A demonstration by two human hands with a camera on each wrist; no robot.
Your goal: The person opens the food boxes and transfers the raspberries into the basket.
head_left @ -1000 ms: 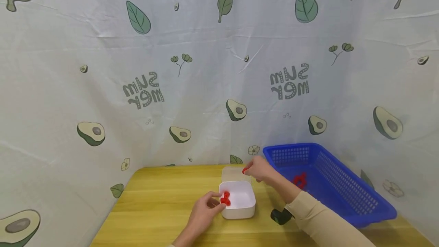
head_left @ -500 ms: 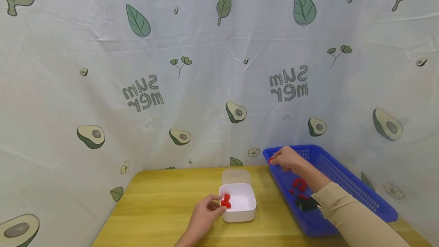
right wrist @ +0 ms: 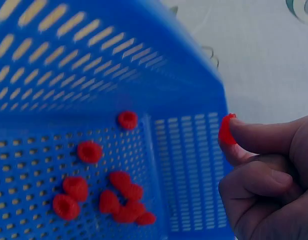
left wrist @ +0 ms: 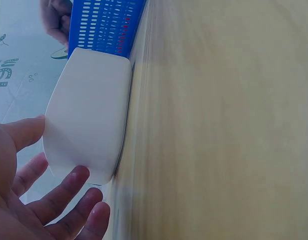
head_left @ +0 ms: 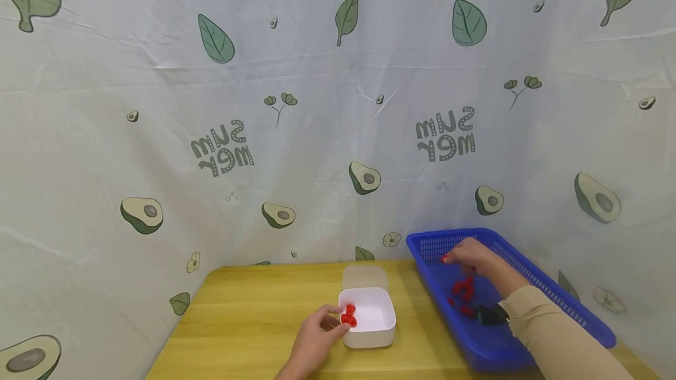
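Observation:
A raspberry [right wrist: 225,132] is pinched between the thumb and index finger of my right hand [head_left: 477,260], above the far part of the blue basket [head_left: 437,236]. Several loose raspberries [right wrist: 89,152] lie on the basket's perforated floor. My left hand [head_left: 314,336] rests at the left side of a small white box [head_left: 368,339]. Its thumb [left wrist: 31,131] touches the box wall, and the other fingers spread loosely along the side. Inside the box, a few raspberries [head_left: 349,316] sit together against the left wall.
The box's pale lid [head_left: 365,277] lies flipped back behind it. Both box and basket stand on a yellow wood-grain table [head_left: 253,321], with the basket at the right. A patterned curtain [head_left: 317,133] hangs behind the table. A dark wrist device [head_left: 491,314] is below my right hand.
My right hand has moved right with the raspberry, from above the box's lid to over the basket. My left hand stays at the box.

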